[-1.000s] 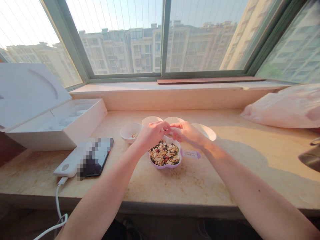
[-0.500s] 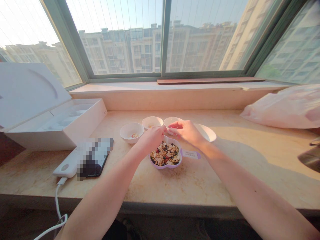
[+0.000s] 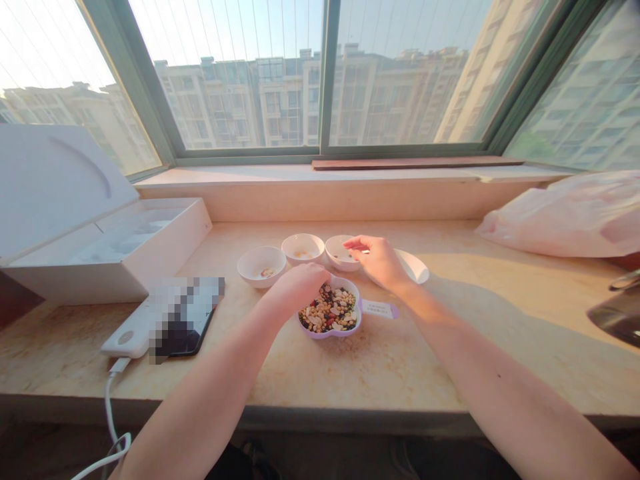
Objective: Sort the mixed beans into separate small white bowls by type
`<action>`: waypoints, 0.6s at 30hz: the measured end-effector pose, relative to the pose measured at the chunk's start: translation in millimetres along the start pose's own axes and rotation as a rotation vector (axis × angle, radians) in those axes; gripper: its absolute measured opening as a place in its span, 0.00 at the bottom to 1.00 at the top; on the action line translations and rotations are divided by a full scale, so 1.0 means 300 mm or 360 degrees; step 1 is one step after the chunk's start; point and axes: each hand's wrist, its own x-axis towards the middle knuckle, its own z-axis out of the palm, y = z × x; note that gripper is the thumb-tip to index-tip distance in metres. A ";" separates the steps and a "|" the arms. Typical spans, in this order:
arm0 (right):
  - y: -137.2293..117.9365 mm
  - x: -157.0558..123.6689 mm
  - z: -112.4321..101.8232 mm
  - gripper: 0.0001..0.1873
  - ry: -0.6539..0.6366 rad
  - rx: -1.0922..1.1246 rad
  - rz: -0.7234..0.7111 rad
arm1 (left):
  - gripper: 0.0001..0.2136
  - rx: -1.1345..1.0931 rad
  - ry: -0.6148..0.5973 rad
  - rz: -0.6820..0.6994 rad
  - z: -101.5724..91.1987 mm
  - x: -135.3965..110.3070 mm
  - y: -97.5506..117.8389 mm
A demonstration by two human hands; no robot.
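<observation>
A lilac lobed dish [image 3: 330,335] full of mixed beans [image 3: 328,310] sits on the stone sill. My left hand [image 3: 295,288] is curled down over the dish's upper left rim, and its fingertips are hidden. My right hand [image 3: 379,261] reaches over a small white bowl [image 3: 336,256], with fingertips pinched together above it; nothing shows between them. Two more white bowls [image 3: 261,267] [image 3: 303,249] stand to the left, each with a few pale beans. A fourth white bowl [image 3: 414,268] lies partly hidden behind my right hand.
An open white box [image 3: 165,243] stands at the left, beside a white power bank [image 3: 125,340] and a pixelated phone [image 3: 183,337] with a white cable [image 3: 107,413]. A pale plastic bag [image 3: 560,217] lies at the right, and the sill's back wall and window lie behind.
My hands have moved apart. The right hand has shifted left and back over the small bowl, while the left has dropped lower onto the dish rim.
</observation>
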 end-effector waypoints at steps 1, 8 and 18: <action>0.000 0.000 -0.001 0.11 -0.0003 -0.0021 -0.0013 | 0.16 -0.0003 0.0010 0.0013 0.005 0.000 0.001; 0.005 0.002 -0.009 0.15 -0.0035 -0.0148 -0.0006 | 0.10 -0.0103 0.0184 0.0081 0.053 0.015 -0.017; 0.023 0.001 -0.003 0.16 -0.0076 -0.0220 -0.0077 | 0.10 -0.0114 0.0187 0.0080 0.029 0.008 0.000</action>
